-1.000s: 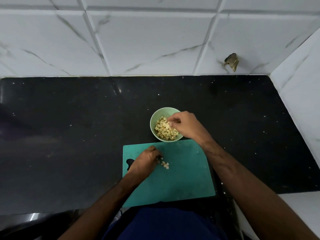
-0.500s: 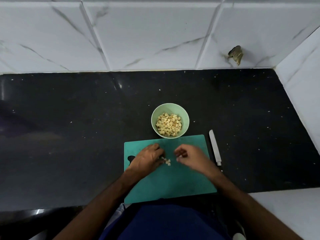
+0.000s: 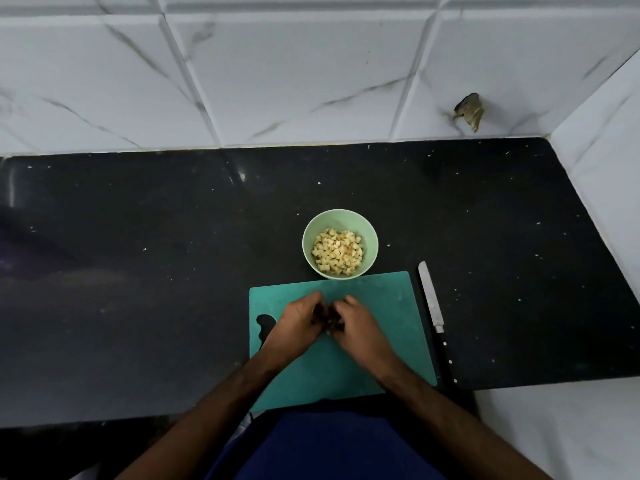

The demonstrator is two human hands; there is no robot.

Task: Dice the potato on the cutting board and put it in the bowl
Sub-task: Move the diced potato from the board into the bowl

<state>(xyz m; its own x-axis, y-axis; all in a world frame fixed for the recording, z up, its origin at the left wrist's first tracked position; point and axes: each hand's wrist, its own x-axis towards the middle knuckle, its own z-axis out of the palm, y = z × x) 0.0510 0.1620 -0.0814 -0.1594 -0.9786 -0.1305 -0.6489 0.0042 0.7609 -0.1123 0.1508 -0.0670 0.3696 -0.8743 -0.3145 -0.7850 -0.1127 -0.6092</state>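
A: While the bowl (image 3: 340,243) stays just behind the far edge of the cutting board (image 3: 391,306), both hands are now together on the board. One second ago the right hand (image 3: 360,329) was over the bowl and the left hand (image 3: 298,323) alone was beside some last cubes on the board. Now the right hand has come back and the two hands close around that same place.

B: So what does it mean for the task?

A: I judge the cutting is finished. The knife (image 3: 431,299) lies on the counter just beside the right edge of the board, and nobody holds it. The diced potato (image 3: 337,251) is almost all in the bowl. Only the last small heap remains, and the hands seem to gather it.

B: Do the fingers hold the pieces already?

A: I cannot tell. The fingers of both hands are curled toward each other and nearly touching, but they cover the place between them. Only a pale spot shows at the near side, perhaps one cube.

B: Anything else unclear?

A: The near edge of the board is covered by the forearms and the blue clothing.
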